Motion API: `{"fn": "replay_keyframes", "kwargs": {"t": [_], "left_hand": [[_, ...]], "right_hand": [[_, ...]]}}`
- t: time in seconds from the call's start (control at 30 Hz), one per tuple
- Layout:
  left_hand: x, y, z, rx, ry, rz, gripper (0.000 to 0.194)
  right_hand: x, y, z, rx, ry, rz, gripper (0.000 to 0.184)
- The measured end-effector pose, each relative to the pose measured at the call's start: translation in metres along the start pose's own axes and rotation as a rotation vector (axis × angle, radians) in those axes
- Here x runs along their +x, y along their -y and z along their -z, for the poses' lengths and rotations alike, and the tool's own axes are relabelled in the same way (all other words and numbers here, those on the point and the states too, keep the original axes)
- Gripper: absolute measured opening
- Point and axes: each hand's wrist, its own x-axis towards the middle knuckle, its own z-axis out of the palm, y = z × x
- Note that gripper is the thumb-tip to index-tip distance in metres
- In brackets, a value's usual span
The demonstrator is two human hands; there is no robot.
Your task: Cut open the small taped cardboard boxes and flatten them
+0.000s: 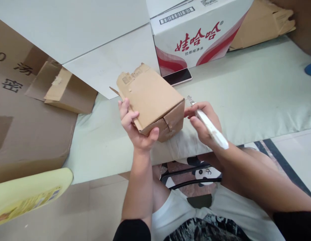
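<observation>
- The cardboard box (155, 97) is held up at a tilt above the pale cloth (245, 93), its ragged flaps (131, 77) at the far end; whether its underside rests on the cloth cannot be told.
- The left hand (139, 134) is clamped on the box's left side and near end, fingers slightly spread over the edge and thumb against the end face. That is a sound hold for turning it; firm but light pressure should suit, since the near end looks creased and torn along its seam and may give.
- The right hand (207, 120) lies just right of the box, fingers curled around the white-handled tool (212, 129). Whether its fingertips touch the cardboard is unclear.
- The metal tip (190, 99) sits beside the box's right corner, pointing away from the wearer — a sensible direction. Any stroke is best shallow, led away from the thumb on the near end.
- Setting the box flat on the cloth would steady it better than holding it tilted — less wobble under the tip.
- The phone (179, 77) lies just beyond the box, before the printed carton (200, 36), so the tip is best angled clear of its screen.
</observation>
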Motion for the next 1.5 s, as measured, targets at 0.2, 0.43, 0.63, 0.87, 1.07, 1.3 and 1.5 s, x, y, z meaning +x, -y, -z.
{"fn": "replay_keyframes", "kwargs": {"t": [0.2, 0.43, 0.63, 0.87, 1.07, 1.3, 1.5], "left_hand": [[0.006, -0.009, 0.001, 0.081, -0.305, -0.193, 0.044], [-0.001, -0.026, -0.004, 0.254, -0.187, -0.092, 0.049], [-0.005, -0.034, -0.014, 0.283, -0.108, -0.091, 0.052], [-0.018, -0.027, -0.024, 0.211, -0.051, -0.113, 0.076], [-0.035, -0.022, -0.037, 0.214, 0.050, -0.127, 0.122], [-0.027, -0.024, -0.041, 0.294, 0.092, -0.185, 0.134], [-0.019, -0.018, -0.033, 0.364, 0.119, -0.185, 0.132]], "right_hand": [[0.005, 0.000, 0.003, 0.346, -0.149, -0.117, 0.034], [0.007, -0.002, -0.004, 0.445, -0.165, -0.337, 0.020], [0.007, -0.009, -0.011, 0.464, -0.224, -0.563, 0.026], [0.008, -0.013, -0.010, 0.400, -0.201, -0.566, 0.025], [0.009, -0.014, -0.009, 0.371, -0.208, -0.575, 0.026], [0.009, -0.016, -0.009, 0.354, -0.174, -0.627, 0.024], [0.011, -0.018, -0.009, 0.379, -0.183, -0.647, 0.023]]}}
